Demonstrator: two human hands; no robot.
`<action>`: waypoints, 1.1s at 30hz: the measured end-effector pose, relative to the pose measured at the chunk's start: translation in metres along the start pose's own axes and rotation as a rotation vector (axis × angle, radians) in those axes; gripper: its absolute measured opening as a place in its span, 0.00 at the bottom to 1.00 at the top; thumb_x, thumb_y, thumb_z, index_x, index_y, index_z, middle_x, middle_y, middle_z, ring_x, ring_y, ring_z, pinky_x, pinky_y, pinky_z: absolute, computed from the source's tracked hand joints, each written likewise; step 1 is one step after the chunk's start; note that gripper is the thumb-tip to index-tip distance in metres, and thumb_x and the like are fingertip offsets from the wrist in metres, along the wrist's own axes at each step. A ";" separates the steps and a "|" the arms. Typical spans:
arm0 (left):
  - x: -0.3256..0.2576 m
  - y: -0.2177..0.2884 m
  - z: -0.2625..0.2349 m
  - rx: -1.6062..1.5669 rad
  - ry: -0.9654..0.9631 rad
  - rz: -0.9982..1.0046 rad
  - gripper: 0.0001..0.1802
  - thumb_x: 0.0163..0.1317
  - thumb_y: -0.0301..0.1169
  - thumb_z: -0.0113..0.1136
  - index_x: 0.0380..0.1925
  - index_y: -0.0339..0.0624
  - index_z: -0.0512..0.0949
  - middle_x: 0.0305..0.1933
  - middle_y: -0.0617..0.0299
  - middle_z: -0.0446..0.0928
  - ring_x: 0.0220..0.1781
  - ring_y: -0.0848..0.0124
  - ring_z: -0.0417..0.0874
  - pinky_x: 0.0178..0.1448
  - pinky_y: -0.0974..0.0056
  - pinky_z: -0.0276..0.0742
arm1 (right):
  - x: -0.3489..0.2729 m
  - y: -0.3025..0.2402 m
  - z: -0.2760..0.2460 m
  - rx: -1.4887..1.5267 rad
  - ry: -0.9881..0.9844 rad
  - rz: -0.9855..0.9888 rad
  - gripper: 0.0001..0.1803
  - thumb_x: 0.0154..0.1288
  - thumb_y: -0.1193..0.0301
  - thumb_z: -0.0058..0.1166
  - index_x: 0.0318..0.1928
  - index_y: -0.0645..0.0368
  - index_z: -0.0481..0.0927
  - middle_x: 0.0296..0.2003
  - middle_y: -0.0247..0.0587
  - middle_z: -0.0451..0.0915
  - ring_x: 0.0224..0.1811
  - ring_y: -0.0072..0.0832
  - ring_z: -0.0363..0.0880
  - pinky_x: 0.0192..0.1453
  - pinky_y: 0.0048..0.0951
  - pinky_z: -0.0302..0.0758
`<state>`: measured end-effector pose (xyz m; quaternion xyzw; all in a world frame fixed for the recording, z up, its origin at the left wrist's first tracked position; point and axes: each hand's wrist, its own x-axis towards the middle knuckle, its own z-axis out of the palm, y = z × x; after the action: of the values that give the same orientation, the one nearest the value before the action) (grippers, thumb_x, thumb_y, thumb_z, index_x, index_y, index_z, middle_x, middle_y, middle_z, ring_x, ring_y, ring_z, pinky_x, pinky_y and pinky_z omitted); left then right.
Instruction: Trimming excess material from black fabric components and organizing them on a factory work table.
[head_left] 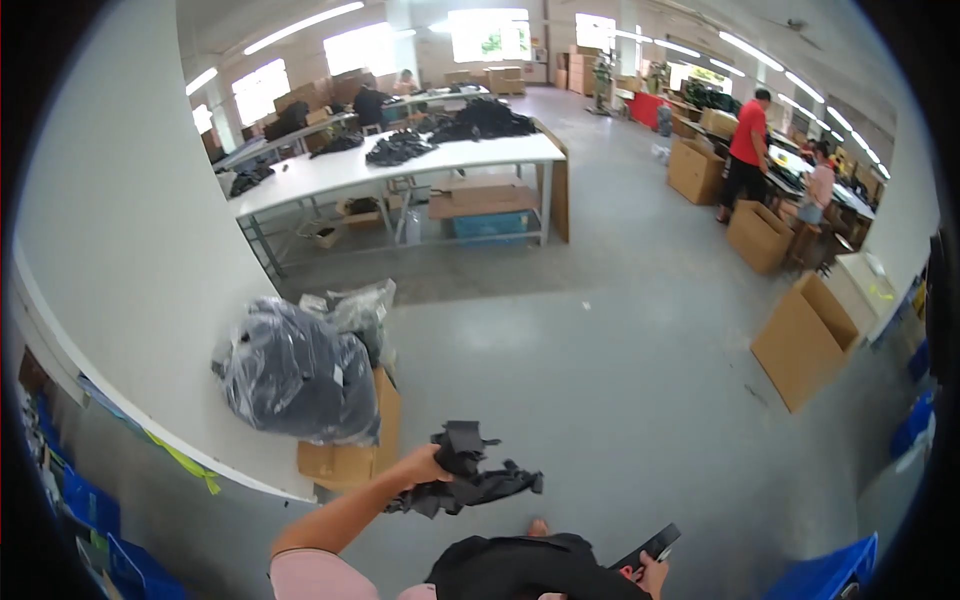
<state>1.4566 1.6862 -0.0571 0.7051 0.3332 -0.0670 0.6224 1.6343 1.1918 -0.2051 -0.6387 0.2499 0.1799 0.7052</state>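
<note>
My left hand point(428, 466) is closed around a bunch of black fabric pieces point(490, 486), whose loose ends hang out over the floor in front of me. Low on the right, my right hand point(653, 577) grips a flat, dark, strip-shaped piece point(648, 546). Something small and red, and a pale metallic bit, show beside those fingers; their kind is too small to make out. A large black cloth point(515, 568) covers the front of my body and hides most of my right arm.
Left, a plastic-wrapped dark bundle point(300, 375) rests on a cardboard box point(345, 462) beside a white wall. Ahead stands a long white table point(330, 178) with black fabric heaps. Open cartons point(800, 340) line the right, where a person in red point(748, 140) stands. Blue bins point(825, 575) flank me.
</note>
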 end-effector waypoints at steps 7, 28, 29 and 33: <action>0.191 0.120 -0.050 0.212 0.137 0.174 0.24 0.41 0.27 0.70 0.42 0.39 0.77 0.38 0.52 0.80 0.42 0.59 0.80 0.47 0.60 0.73 | 0.183 -0.216 0.297 -0.431 -0.342 -0.360 0.09 0.49 0.75 0.61 0.26 0.58 0.72 0.14 0.28 0.67 0.11 0.17 0.61 0.13 0.21 0.56; 0.797 0.453 -0.351 -0.169 0.397 0.145 0.19 0.42 0.23 0.70 0.38 0.37 0.79 0.36 0.61 0.80 0.39 0.72 0.77 0.47 0.64 0.73 | 0.596 -0.364 0.717 -0.472 -0.122 -0.010 0.07 0.50 0.79 0.59 0.29 0.61 0.73 0.16 0.35 0.72 0.09 0.22 0.64 0.10 0.22 0.60; 0.816 0.486 -0.372 -0.224 0.397 0.204 0.19 0.41 0.22 0.69 0.37 0.36 0.79 0.35 0.62 0.79 0.39 0.72 0.77 0.46 0.64 0.73 | 0.626 -0.373 0.744 -0.474 -0.117 -0.024 0.06 0.51 0.78 0.58 0.29 0.61 0.74 0.16 0.34 0.71 0.08 0.21 0.62 0.09 0.23 0.58; 0.892 0.591 -0.469 -0.316 0.596 0.340 0.17 0.40 0.17 0.65 0.35 0.35 0.79 0.34 0.62 0.79 0.38 0.70 0.77 0.45 0.63 0.73 | 0.721 -0.446 0.879 -0.432 -0.140 -0.065 0.04 0.53 0.77 0.57 0.29 0.59 0.74 0.13 0.31 0.68 0.08 0.19 0.60 0.09 0.23 0.55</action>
<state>2.3196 2.4613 0.0820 0.6343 0.3841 0.2977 0.6012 2.5822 1.9618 -0.2108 -0.7686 0.1352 0.2504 0.5730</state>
